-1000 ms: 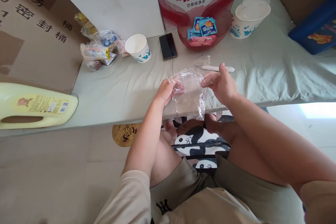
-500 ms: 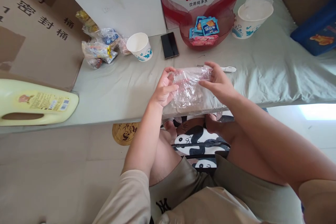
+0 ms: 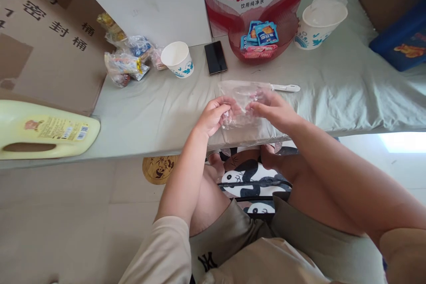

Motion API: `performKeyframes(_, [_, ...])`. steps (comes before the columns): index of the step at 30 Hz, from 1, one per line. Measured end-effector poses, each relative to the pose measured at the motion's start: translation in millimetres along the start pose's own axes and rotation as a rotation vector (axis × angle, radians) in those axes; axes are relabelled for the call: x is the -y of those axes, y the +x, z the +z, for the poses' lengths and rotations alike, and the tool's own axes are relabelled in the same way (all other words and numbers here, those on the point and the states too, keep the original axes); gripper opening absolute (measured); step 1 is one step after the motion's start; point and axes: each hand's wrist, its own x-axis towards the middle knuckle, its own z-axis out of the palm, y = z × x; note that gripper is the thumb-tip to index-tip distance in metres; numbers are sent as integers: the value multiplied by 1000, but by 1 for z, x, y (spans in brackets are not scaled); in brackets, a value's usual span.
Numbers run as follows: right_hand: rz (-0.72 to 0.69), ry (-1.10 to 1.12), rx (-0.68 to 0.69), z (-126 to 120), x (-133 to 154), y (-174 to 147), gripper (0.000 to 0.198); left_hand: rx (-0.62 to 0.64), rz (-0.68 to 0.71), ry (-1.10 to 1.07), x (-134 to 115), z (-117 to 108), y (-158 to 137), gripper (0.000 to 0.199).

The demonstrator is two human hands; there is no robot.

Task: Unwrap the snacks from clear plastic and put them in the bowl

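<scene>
A clear plastic bag (image 3: 246,88) is stretched between my two hands, just over the front part of the cloth-covered table. My left hand (image 3: 214,115) grips the bag's left side, with thumb and fingers closed on the film and some fingertips showing through it. On the other side my right hand (image 3: 273,108) pinches the bag, its fingers partly inside or behind the clear film; I cannot tell which. Just beyond my right hand lies a white-handled tool (image 3: 288,88), its other end covered by the bag.
At the back, a red bowl (image 3: 242,55) holds blue and pink packets. Around it are a phone (image 3: 215,57), a paper cup (image 3: 177,60) and a paper bucket (image 3: 316,26) with plastic film. Wrapped snacks (image 3: 126,62) and a yellow jug (image 3: 66,128) are left. Boxes (image 3: 156,9) stand behind.
Both hands have moved slightly toward me and lower on the bag. The crumpled film is now spread wider, its upper edge lying flatter, away from me.
</scene>
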Motion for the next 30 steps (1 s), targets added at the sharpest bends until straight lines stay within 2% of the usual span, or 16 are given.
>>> performKeyframes(4, [51,-126,31,-5,-2,1,41,-97,25,108,3,0,2,23])
performKeyframes(7, [51,-56,22,-8,3,-2,46,-112,7,127,0,-3,0,29])
performKeyframes(10, [-7,100,28,-15,14,-7,38,-66,54,18,-7,-3,-5,20])
performKeyframes(13, [16,177,126,-29,21,-11,44,12,92,-42,-13,6,-6,33])
performKeyframes(15, [65,141,149,-40,20,-11,53,60,105,-11,-13,15,-1,35])
performKeyframes(17, [79,53,61,-50,14,-9,46,73,126,46,-8,23,8,37])
performKeyframes(19, [67,-2,-96,-60,7,-7,43,14,172,101,-3,30,19,43])
performKeyframes(21, [55,11,-238,-70,2,-6,51,-131,265,150,2,36,30,42])
performKeyframes(22, [43,20,-291,-74,1,-6,48,-229,330,176,3,40,35,39])
performKeyframes(24, [-12,-5,-375,-82,2,-7,30,-409,459,225,6,48,42,28])
performKeyframes(25, [-44,-40,-398,-85,3,-9,22,-454,501,250,7,53,44,21])
performKeyframes(27, [-103,-131,-415,-88,6,-13,17,-409,522,296,10,68,45,18])
performKeyframes(30, [-174,-145,-336,-85,8,-18,19,-155,472,274,15,94,45,42])
